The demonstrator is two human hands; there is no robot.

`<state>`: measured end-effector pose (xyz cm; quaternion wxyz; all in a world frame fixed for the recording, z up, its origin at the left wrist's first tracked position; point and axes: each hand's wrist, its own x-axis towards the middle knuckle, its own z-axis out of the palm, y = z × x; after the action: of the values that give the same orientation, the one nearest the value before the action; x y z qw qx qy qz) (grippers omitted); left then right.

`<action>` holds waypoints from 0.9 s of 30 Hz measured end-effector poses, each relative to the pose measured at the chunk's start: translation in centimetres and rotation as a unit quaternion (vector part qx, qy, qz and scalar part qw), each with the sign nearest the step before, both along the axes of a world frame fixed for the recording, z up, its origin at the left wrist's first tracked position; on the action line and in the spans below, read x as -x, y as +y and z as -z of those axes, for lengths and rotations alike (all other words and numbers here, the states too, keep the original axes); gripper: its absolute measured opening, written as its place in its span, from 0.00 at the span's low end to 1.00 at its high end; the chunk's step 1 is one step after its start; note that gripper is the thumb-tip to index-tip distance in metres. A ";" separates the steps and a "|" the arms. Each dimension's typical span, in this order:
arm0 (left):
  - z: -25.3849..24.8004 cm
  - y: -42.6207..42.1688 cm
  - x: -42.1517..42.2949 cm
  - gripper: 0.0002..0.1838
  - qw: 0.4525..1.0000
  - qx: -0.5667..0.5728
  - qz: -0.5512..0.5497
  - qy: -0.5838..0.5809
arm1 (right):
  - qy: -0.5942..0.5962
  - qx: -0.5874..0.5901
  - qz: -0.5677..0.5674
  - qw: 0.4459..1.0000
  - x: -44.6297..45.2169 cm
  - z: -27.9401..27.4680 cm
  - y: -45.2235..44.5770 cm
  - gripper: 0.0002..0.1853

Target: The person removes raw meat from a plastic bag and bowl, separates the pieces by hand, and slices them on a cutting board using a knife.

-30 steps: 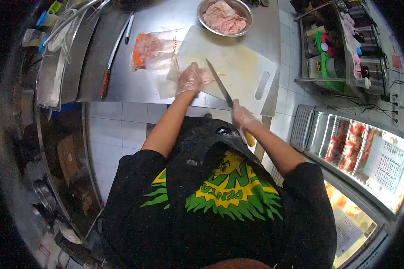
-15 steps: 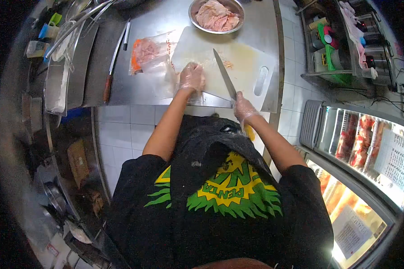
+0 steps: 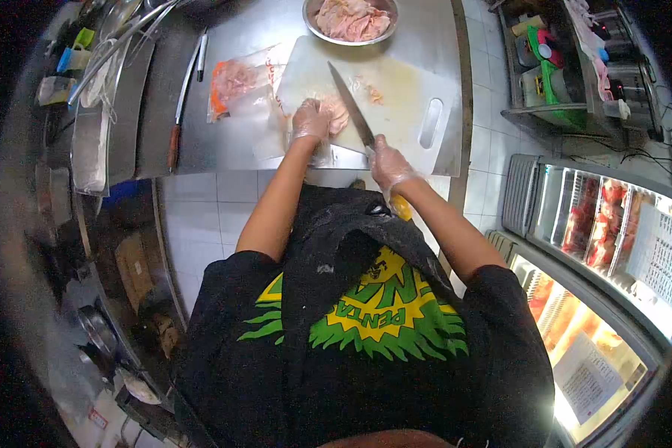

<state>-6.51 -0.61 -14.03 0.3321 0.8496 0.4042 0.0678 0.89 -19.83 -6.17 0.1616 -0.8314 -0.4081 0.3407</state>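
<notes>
In a clear plastic glove, my left hand (image 3: pixel 311 122) presses its curled fingers on a pale piece of raw chicken (image 3: pixel 337 117) at the left side of the white cutting board (image 3: pixel 407 82). My right hand (image 3: pixel 390 164), also gloved, is closed around the handle of a long knife (image 3: pixel 351 102). Its blade points away from me and lies just right of the chicken; whether it touches the meat I cannot tell. A yellow handle end shows below the right hand. Small scraps (image 3: pixel 374 94) lie on the board.
A metal bowl (image 3: pixel 310 28) of raw chicken stands behind the board. Left of it lie a plastic bag of meat (image 3: pixel 239 84), a long wooden-handled tool (image 3: pixel 175 142) and a pen-like stick (image 3: pixel 201 56). Lit display fridges (image 3: pixel 575 299) stand at right, a rack (image 3: pixel 552 119) beyond.
The chicken piece now shows spread out to the right of my left hand. The knife and right hand have shifted left, toward it. The view has moved slightly.
</notes>
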 end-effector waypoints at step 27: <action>-5.8 -0.2 2.0 0.08 0.969 -0.128 0.208 0.044 | 0.034 0.050 0.034 0.998 -1.9 3.3 13.2 0.18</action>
<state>-8.48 -0.84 -8.24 0.2095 0.9525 0.2208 0.0107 2.79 -6.58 -9.46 0.1451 -0.8400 -0.3560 0.3829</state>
